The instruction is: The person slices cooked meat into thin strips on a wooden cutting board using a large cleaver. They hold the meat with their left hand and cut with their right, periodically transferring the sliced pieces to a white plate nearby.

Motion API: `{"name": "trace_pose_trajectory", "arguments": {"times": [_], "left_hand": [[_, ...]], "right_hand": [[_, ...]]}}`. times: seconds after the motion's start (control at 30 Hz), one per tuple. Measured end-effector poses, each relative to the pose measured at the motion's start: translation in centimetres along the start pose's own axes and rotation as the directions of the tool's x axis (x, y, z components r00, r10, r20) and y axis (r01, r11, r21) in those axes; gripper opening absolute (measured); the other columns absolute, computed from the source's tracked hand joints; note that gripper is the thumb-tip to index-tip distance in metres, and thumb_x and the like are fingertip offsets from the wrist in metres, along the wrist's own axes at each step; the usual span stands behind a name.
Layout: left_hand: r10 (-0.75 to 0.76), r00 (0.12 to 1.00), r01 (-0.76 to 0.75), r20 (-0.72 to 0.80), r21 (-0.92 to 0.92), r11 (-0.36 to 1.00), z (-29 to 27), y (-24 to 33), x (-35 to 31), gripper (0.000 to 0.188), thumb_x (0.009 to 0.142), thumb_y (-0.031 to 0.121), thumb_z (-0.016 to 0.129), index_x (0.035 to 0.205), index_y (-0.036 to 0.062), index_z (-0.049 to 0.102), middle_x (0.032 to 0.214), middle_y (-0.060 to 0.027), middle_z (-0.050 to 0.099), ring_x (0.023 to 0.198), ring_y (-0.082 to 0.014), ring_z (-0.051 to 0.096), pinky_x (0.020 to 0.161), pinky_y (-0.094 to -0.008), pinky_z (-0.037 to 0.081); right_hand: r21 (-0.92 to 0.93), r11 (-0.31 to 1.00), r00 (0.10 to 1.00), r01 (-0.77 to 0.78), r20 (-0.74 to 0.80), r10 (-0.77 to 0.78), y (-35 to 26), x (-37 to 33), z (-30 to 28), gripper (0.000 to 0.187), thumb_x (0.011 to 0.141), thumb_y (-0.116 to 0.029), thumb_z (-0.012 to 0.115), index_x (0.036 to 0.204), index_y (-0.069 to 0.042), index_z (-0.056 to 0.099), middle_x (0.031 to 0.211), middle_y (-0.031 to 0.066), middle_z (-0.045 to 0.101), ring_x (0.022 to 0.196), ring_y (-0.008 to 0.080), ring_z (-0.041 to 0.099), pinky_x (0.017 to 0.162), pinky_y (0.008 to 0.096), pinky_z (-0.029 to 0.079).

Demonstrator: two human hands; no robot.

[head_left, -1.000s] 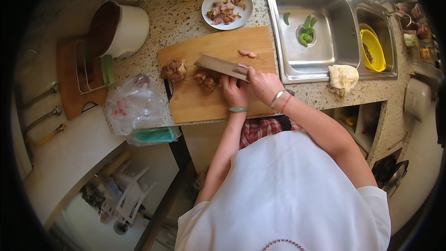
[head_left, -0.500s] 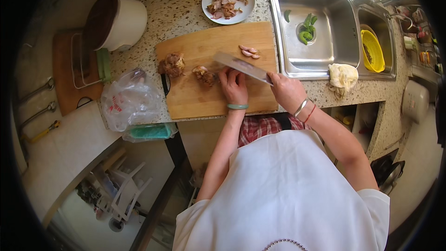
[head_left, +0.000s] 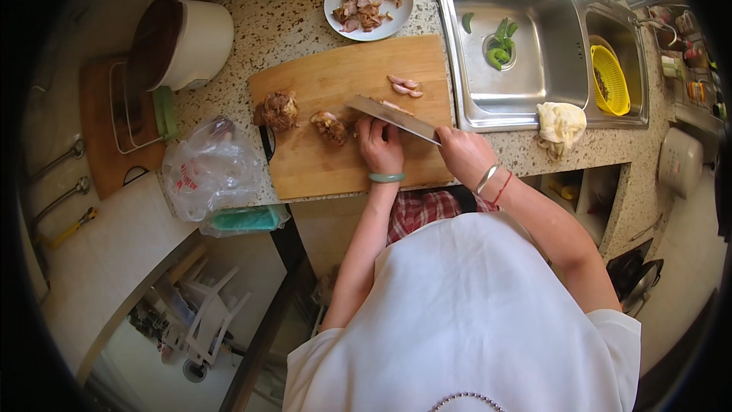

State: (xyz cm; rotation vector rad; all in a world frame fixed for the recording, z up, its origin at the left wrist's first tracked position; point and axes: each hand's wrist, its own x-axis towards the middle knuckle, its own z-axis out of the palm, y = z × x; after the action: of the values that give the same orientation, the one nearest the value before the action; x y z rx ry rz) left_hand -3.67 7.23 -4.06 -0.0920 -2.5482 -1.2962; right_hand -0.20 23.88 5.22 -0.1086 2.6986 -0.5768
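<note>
We saw the browned, glossy, lumpy meat chunk (head_left: 329, 128) on the tan rectangular wooden board (head_left: 305, 172), just beside our left hand (head_left: 381, 151), its fingers curled, their hold unclear, while our right hand (head_left: 466, 155) gripped the broad grey metal cleaver (head_left: 398, 119), beyond which more pale-pink meat slices (head_left: 406, 87) lay than a second earlier.

The cleaver's blade (head_left: 381, 113) is smooth, greyish metal with a dull sheen, and the cutting board (head_left: 313, 172) is smooth, satin-looking wood. The chunk of meat (head_left: 278, 111) looks rough and moist. The plate (head_left: 333, 14) is smooth and glossy, apparently ceramic; the speckled counter (head_left: 267, 19) looks like stone. The sink (head_left: 469, 57) is shiny metal, the basket (head_left: 622, 91) plastic, the bag (head_left: 210, 172) thin, crinkled, glossy plastic, and the rag (head_left: 562, 122) matt, rumpled cloth.
</note>
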Motion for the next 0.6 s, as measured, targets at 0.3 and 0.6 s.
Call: {"name": "trace_pose_trajectory", "arguments": {"times": [0.3,0.6], "left_hand": [[-0.022,1.000,0.022,-0.009,-0.038,0.999,-0.1,0.3,0.2,0.010,0.075,-0.002,0.069,0.079,0.0008,0.060,0.090,-0.0134,0.059,0.087,-0.0344,0.057,0.079,-0.0428,0.047],[0.014,1.000,-0.014,0.006,-0.018,1.000,-0.4,0.3,0.2,0.009,0.078,0.000,0.068,0.081,0.0024,0.060,0.092,-0.0147,0.059,0.088,-0.0358,0.056,0.078,-0.0436,0.047]], "right_hand": [[0.022,1.000,0.999,-0.008,0.045,0.007,-0.9,2.2,0.2,0.009,0.089,-0.008,0.052,0.086,0.000,0.054,0.070,0.0209,0.066,0.065,0.0372,0.067,0.058,0.0453,0.054],[0.040,0.999,1.000,0.003,-0.021,-0.003,-3.8,5.7,1.1,0.011,0.087,-0.011,0.054,0.088,0.000,0.056,0.076,0.0214,0.069,0.071,0.0360,0.070,0.062,0.0430,0.057]]}}
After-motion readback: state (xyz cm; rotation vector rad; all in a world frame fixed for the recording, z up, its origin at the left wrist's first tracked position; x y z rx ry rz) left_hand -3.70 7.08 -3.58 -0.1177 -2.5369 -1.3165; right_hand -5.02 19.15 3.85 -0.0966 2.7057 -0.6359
